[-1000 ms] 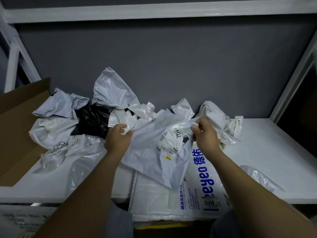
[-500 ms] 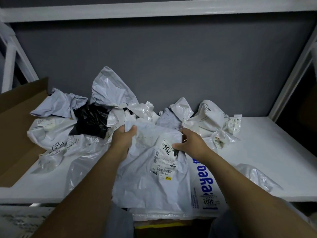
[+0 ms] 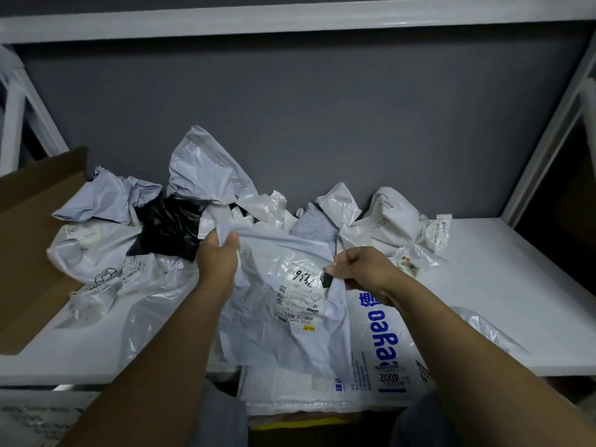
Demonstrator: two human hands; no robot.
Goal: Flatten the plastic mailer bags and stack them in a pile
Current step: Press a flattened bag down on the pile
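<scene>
A pale grey mailer bag [image 3: 280, 321] with a white shipping label lies spread at the shelf's front edge. My left hand [image 3: 219, 259] grips its upper left corner. My right hand [image 3: 364, 269] pinches its right edge beside the label. Under it lies a flat white mailer [image 3: 383, 356] with blue lettering, part of a pile overhanging the front edge. Behind the hands sits a heap of crumpled mailers [image 3: 206, 182], white and grey, with a black bag [image 3: 167, 227] among them.
An open cardboard box [image 3: 29, 240] stands at the left on the white shelf [image 3: 503, 285]. Clear plastic bags lie at front left [image 3: 151, 304] and at right [image 3: 483, 327]. A grey back wall and white frame posts enclose the shelf.
The grey mailer came down from being held up and now lies spread over the flat white mailer. My right hand slid from its top corner to the edge beside the label.
</scene>
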